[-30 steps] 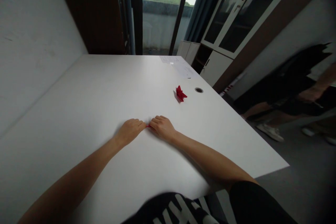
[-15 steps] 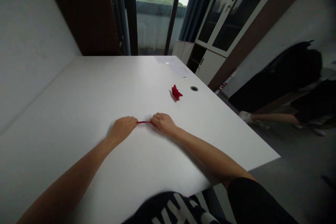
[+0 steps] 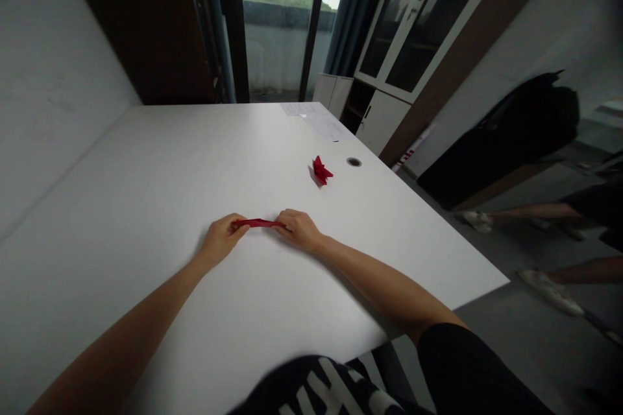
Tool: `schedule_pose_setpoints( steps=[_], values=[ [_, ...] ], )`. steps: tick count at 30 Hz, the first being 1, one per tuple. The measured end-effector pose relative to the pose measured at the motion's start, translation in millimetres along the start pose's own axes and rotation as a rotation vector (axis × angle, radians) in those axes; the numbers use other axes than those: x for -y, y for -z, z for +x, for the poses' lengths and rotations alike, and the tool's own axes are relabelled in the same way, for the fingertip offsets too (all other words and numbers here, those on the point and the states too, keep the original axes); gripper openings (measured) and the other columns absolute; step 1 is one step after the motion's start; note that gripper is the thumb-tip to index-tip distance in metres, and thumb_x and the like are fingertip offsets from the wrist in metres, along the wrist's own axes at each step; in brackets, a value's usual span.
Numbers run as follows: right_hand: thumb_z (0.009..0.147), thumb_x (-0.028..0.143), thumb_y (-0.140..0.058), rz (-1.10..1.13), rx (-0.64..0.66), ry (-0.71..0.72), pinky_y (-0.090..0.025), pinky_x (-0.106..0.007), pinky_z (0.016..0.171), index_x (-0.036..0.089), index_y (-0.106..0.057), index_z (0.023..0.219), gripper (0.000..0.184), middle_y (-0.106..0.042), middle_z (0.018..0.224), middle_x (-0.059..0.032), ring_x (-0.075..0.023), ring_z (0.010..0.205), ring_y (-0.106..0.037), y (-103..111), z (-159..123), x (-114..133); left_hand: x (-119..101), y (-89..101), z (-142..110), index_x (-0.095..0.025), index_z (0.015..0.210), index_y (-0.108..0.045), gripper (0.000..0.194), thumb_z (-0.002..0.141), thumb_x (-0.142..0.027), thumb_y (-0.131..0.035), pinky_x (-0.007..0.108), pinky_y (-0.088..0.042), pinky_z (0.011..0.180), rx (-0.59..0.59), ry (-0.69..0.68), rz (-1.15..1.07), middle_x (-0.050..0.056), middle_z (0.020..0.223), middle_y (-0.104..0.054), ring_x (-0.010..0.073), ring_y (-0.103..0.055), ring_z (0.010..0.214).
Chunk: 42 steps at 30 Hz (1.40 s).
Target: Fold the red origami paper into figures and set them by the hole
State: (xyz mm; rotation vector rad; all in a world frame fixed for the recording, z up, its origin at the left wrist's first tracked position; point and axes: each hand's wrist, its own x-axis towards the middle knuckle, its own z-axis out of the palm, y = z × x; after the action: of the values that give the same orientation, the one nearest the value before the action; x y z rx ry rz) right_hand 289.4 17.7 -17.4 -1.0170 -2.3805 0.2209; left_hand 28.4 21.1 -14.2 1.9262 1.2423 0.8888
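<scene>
A narrow strip of folded red paper stretches between my two hands, just above or on the white table. My left hand pinches its left end between thumb and fingers. At the other end, my right hand grips the paper with curled fingers. Beyond my right hand lies a separate red folded-paper piece with pointed tips, touched by neither hand. The covered ends of the strip are partly hidden by my fingers.
The white table meets a wall on the left. Printed sheets lie at its far right corner, near a round cable hole. A cabinet stands beyond. At right, another person's legs and shoes show on the floor.
More of the red strip shows between my hands now, and my left fingers have shifted to a visible pinch. The view has turned slightly right. The other person's legs at right have moved.
</scene>
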Motion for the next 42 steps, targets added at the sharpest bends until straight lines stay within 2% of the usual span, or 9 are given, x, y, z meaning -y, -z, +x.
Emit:
schedule_pose_setpoints(
  steps=[4, 11, 15, 18, 20, 32, 38, 40, 42],
  values=[
    [0.1, 0.032, -0.054, 0.058, -0.013, -0.009, -0.036, -0.025, 0.067, 0.017, -0.061, 0.09, 0.019, -0.06, 0.079, -0.0027, -0.014, 0.073, -0.052, 1, 2, 3, 2, -1.3, 0, -0.02, 0.097, -0.067, 0.023, 0.088, -0.04, -0.06, 0.026, -0.044, 0.065, 0.02, 0.048, -0.083, 0.0, 0.079, -0.066, 0.0165, -0.059, 0.072],
    [0.1, 0.033, -0.053, 0.068, -0.096, -0.043, -0.039, -0.026, 0.069, 0.017, -0.064, 0.094, 0.02, -0.062, 0.081, -0.0039, -0.0149, 0.074, -0.054, 4, 3, 0, 1, -0.5, 2, -0.021, 0.096, -0.069, 0.018, 0.089, -0.036, -0.06, 0.031, -0.048, 0.079, -0.115, -0.029, 0.026, 0.003, 0.093, -0.07, 0.0185, -0.064, 0.083],
    [0.101, 0.031, -0.051, 0.056, -0.105, -0.053, -0.039, -0.027, 0.069, 0.017, -0.065, 0.098, 0.02, -0.063, 0.082, -0.0045, -0.0151, 0.073, -0.054, 1, 1, -3, 4, -1.8, 1, -0.021, 0.109, -0.064, 0.024, 0.089, -0.033, -0.059, 0.03, -0.05, 0.075, -0.142, -0.003, -0.134, 0.003, 0.09, -0.07, 0.0172, -0.065, 0.08],
    [0.101, 0.031, -0.05, 0.026, -0.122, -0.051, -0.039, -0.027, 0.068, 0.017, -0.065, 0.097, 0.02, -0.064, 0.081, -0.005, -0.0156, 0.072, -0.055, -1, 1, -4, 7, -2.7, 1, -0.019, 0.108, -0.062, 0.024, 0.091, -0.034, -0.055, 0.029, -0.051, 0.07, -0.17, 0.017, -0.303, 0.003, 0.085, -0.069, 0.0159, -0.064, 0.072],
    [0.101, 0.031, -0.05, 0.008, -0.117, -0.041, -0.039, -0.027, 0.068, 0.017, -0.064, 0.096, 0.021, -0.064, 0.081, -0.0053, -0.0158, 0.073, -0.055, -1, 1, -3, 9, -3.0, 0, -0.019, 0.107, -0.062, 0.023, 0.092, -0.035, -0.053, 0.029, -0.052, 0.069, -0.176, 0.024, -0.339, 0.003, 0.083, -0.068, 0.0157, -0.064, 0.071],
    [0.102, 0.029, -0.047, -0.02, -0.087, 0.014, -0.038, -0.028, 0.068, 0.018, -0.065, 0.103, 0.021, -0.063, 0.082, -0.006, -0.0171, 0.075, -0.056, -3, 1, -2, -8, 1.7, -4, -0.021, 0.101, -0.069, 0.021, 0.09, -0.028, -0.053, 0.03, -0.05, 0.072, -0.13, 0.001, -0.132, 0.003, 0.086, -0.071, 0.0179, -0.065, 0.073],
    [0.103, 0.03, -0.045, -0.043, -0.074, 0.064, -0.037, -0.029, 0.068, 0.017, -0.065, 0.099, 0.024, -0.063, 0.082, -0.0067, -0.0173, 0.075, -0.054, -3, 1, 1, -16, 4.7, -7, -0.023, 0.103, -0.072, 0.023, 0.09, -0.024, -0.052, 0.031, -0.046, 0.075, -0.094, -0.096, 0.088, 0.004, 0.095, -0.071, 0.0191, -0.063, 0.08],
    [0.103, 0.03, -0.045, -0.045, -0.074, 0.076, -0.037, -0.029, 0.067, 0.017, -0.065, 0.098, 0.024, -0.063, 0.081, -0.0064, -0.0169, 0.073, -0.054, -3, 2, 2, -15, 3.1, -7, -0.023, 0.101, -0.072, 0.022, 0.09, -0.027, -0.054, 0.031, -0.046, 0.076, -0.1, -0.107, 0.066, 0.004, 0.096, -0.07, 0.0191, -0.062, 0.082],
    [0.103, 0.03, -0.044, -0.045, -0.085, 0.082, -0.036, -0.029, 0.066, 0.017, -0.065, 0.097, 0.025, -0.063, 0.08, -0.0061, -0.0166, 0.072, -0.053, -2, 3, 4, -13, -0.7, -5, -0.022, 0.102, -0.071, 0.02, 0.09, -0.03, -0.056, 0.031, -0.046, 0.078, -0.135, -0.067, -0.064, 0.005, 0.096, -0.069, 0.0192, -0.062, 0.085]
  ],
)
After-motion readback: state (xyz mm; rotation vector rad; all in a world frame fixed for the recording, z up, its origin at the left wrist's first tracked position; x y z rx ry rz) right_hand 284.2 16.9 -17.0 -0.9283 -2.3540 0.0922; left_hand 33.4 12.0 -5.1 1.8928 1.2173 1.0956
